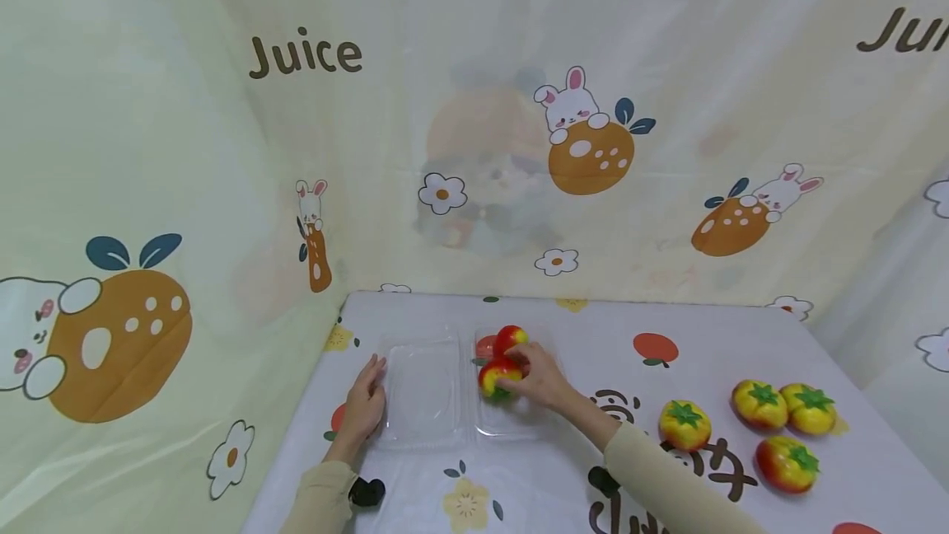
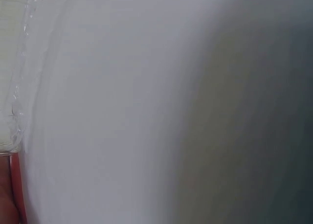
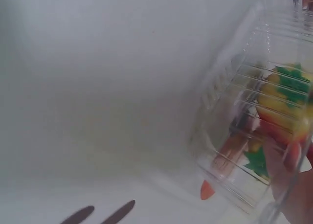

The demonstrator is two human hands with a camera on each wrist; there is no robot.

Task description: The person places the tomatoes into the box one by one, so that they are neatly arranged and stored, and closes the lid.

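Note:
A hinged clear plastic container [image 1: 465,435] lies opened out on the table. My right hand [image 1: 539,377] reaches over its right half and pinches a red-and-yellow fruit [image 1: 498,377] with a green leafy cap. Just behind that fruit, another fruit [image 1: 509,339] of the same kind sits in the same half. In the right wrist view the held fruit [image 3: 279,109] shows through the ribbed clear wall, with fingers at its side. My left hand [image 1: 365,402] rests along the outer left edge of the other half, its fingers fairly straight. That half holds nothing.
Several more such fruits stand on the right of the table: one fruit [image 1: 685,425] nearest the container, a touching pair with a fruit [image 1: 759,405] on its left, and a redder fruit [image 1: 787,464] in front. A printed cloth [image 1: 474,509] covers the table; printed curtains [image 1: 385,147] hang behind and beside.

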